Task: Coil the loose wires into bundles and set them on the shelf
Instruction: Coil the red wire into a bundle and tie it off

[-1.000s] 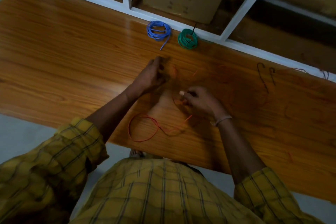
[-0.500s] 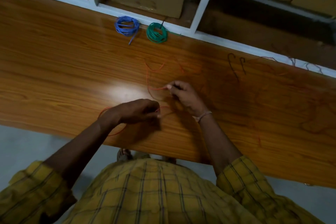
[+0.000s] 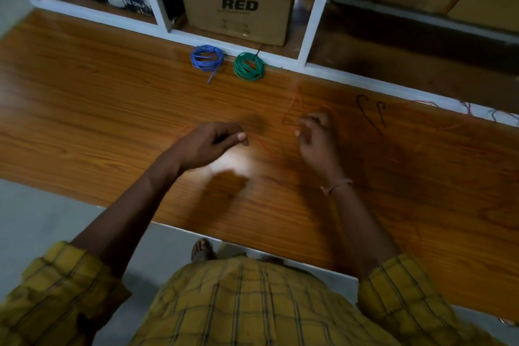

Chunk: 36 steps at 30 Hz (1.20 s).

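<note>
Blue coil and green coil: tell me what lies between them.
In the head view, only bare wooden tabletop shows between the blue coil and the green coil. They lie side by side, apart, at the shelf's white edge.

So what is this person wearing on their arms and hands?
Both hands, the left hand and the right hand, are bare, with no gloves or rings that I can make out. The right wrist carries a thin light band. The shirt is yellow with a dark check, its sleeves rolled up near the elbows.
</note>
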Each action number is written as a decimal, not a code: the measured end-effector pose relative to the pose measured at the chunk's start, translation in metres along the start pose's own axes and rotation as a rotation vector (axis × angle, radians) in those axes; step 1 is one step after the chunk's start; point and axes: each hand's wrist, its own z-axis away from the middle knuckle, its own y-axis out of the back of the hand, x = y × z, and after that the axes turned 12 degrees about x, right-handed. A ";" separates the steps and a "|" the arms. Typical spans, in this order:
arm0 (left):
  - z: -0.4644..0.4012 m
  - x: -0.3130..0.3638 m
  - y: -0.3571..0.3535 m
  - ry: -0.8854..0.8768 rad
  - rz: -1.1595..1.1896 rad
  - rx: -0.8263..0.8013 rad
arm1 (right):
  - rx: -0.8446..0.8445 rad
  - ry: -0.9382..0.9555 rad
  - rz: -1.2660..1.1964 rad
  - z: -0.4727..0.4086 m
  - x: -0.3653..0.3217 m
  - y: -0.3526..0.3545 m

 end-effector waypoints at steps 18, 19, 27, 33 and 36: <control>0.010 -0.057 0.003 0.071 0.086 0.083 | -0.315 -0.571 -1.360 -0.024 -0.086 0.007; 0.013 -0.059 0.005 0.161 0.206 0.079 | -0.268 -0.618 -1.456 -0.030 -0.085 0.008; 0.020 -0.040 0.046 0.327 0.642 0.163 | -0.023 -0.725 -0.687 -0.048 -0.069 -0.001; 0.002 -0.037 0.060 0.424 0.809 0.086 | -0.087 -0.450 -0.211 -0.040 -0.076 -0.034; -0.001 -0.032 0.065 0.457 0.894 0.024 | -0.109 -0.336 -0.045 -0.046 -0.081 -0.044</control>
